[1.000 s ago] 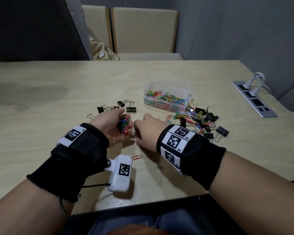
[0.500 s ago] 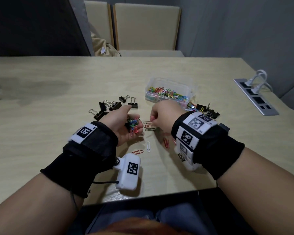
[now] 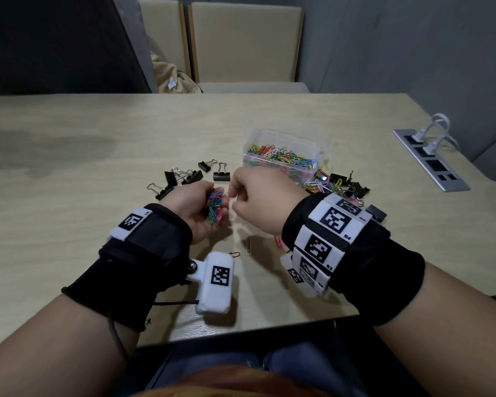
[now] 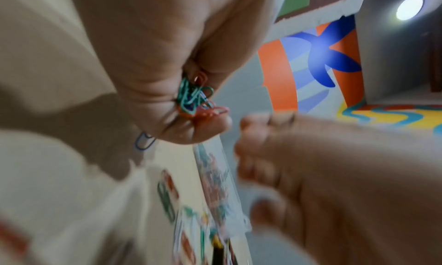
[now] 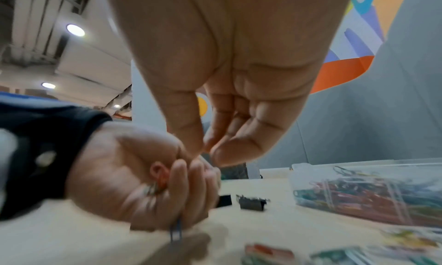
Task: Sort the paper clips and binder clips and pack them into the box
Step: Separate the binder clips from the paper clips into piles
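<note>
My left hand (image 3: 209, 209) grips a bunch of coloured paper clips (image 3: 214, 208) just above the table; the left wrist view shows green and orange clips (image 4: 195, 97) squeezed in its curled fingers. My right hand (image 3: 236, 196) is right beside it, thumb and forefinger pinched together (image 5: 205, 152) at the bunch, on what looks like a thin pale clip. The clear plastic box (image 3: 287, 136), holding many coloured clips, stands just behind my right hand. Black binder clips (image 3: 184, 176) lie left of it, and a mixed pile (image 3: 335, 184) lies to its right.
Loose paper clips lie on the table under my hands: a white one (image 3: 249, 247) and a red one (image 3: 235, 254). A socket strip with white plugs (image 3: 430, 159) sits at the far right. Two chairs (image 3: 241, 44) stand behind the table.
My right hand has lifted off the loose clips on the table and moved left to meet the left hand's bunch. The left hand has barely moved.
</note>
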The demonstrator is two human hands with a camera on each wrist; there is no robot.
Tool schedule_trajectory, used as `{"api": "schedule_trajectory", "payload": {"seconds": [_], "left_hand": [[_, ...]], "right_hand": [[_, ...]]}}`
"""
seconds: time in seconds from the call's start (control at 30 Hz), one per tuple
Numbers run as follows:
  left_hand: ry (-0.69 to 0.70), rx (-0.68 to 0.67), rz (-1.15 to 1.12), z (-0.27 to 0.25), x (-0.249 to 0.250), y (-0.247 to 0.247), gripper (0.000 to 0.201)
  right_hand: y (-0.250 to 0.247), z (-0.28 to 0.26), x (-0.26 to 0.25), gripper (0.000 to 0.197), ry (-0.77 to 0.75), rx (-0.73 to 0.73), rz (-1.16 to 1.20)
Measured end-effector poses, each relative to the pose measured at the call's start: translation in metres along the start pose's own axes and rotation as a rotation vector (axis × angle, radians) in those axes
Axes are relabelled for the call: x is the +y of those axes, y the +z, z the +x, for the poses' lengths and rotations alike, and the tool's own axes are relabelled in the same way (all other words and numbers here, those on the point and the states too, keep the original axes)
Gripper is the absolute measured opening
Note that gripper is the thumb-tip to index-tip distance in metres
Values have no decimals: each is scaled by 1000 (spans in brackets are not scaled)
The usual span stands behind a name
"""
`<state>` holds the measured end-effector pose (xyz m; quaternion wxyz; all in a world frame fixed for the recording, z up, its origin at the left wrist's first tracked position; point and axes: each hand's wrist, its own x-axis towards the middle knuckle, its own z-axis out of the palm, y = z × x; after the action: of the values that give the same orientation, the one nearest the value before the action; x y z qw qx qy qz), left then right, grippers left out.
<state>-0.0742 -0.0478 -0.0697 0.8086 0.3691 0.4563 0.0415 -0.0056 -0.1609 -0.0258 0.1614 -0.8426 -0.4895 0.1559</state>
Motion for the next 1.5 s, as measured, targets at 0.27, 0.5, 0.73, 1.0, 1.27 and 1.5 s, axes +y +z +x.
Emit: {"api": "schedule_trajectory", "payload": {"seconds": [0.27, 0.5, 0.73, 1.0, 1.27, 1.5], "left_hand": [[65, 43, -73, -2, 24, -24, 31], [63, 39, -21, -4, 16, -15, 31], [46, 32, 5, -4, 9, -5, 31], [21, 14, 22, -4, 2, 2, 30], [12, 11, 28, -3, -2, 5, 31], [-12, -9, 42, -2, -2, 11, 31]], "right_hand": [[38, -8, -6, 29, -265, -387, -305], [24, 2, 23, 17, -162, -352, -432], [-3, -11, 48, 58, 287, -311, -371], [12, 4, 50, 41, 330, -196, -299], [27, 18, 49, 28, 225, -163, -250], [14, 21, 52, 24, 133, -179, -447]]}}
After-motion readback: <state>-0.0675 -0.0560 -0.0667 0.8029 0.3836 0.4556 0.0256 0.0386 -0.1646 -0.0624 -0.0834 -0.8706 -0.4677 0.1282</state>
